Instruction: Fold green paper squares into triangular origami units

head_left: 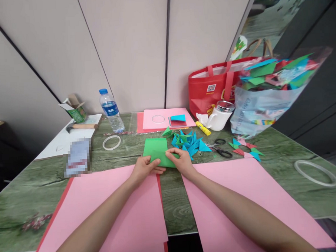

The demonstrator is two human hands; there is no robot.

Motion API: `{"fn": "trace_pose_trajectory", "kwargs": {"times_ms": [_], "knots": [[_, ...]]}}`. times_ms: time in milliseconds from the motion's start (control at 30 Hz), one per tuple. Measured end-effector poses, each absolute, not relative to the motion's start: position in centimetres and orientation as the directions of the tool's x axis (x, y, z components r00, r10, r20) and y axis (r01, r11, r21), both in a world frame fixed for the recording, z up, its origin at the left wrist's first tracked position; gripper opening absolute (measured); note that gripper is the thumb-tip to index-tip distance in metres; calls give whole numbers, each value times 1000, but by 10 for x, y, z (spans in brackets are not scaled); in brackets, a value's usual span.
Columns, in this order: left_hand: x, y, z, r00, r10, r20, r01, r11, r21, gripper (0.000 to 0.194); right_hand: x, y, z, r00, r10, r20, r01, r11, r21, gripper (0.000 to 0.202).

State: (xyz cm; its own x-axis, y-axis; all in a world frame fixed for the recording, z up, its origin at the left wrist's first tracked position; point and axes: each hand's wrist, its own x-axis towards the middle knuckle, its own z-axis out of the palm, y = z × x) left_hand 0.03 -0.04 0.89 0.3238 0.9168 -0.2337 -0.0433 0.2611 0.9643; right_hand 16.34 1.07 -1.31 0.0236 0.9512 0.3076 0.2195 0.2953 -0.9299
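Note:
Between my hands is a green paper (164, 158), held low over the middle of the table. My left hand (144, 169) is closed on its lower left part, thumb on top and fingers beneath. Thumb and forefinger of my right hand (182, 161) pinch its right side. Another green sheet (154, 144) lies just behind, partly covered by the held one. Folded blue and green paper pieces (189, 141) are heaped behind my right hand, with black-handled scissors (221, 148) to their right.
Large pink sheets (113, 210) (243, 197) lie under my forearms. Farther back stand a water bottle (111, 111), a white mug (220, 116), a red bag (204, 88) and a plastic bag of folded pieces (264, 103). A hammer (83, 126) lies left; a glue stick (203, 128) lies near the mug.

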Motion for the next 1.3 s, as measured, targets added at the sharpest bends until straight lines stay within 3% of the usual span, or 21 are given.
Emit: {"fn": "trace_pose_trajectory", "kwargs": {"times_ms": [200,433,867,1067,1300], "knots": [[0,1,6,368,912,-183,-86,229,970,31,163,12,-15,34,956,290,199,278,-940,17],[2,0,7,300,939,-170,-67,199,978,34,164,13,-15,48,957,287,196,272,-942,18],[4,-3,9,259,951,-171,-45,189,981,66,164,11,-13,54,950,308,216,290,-932,18],[4,-4,11,290,939,-185,11,190,982,39,160,5,-10,-27,937,348,241,344,-908,16],[2,-7,12,320,933,-164,83,144,986,42,158,1,-9,-57,936,347,238,350,-906,15]]}}
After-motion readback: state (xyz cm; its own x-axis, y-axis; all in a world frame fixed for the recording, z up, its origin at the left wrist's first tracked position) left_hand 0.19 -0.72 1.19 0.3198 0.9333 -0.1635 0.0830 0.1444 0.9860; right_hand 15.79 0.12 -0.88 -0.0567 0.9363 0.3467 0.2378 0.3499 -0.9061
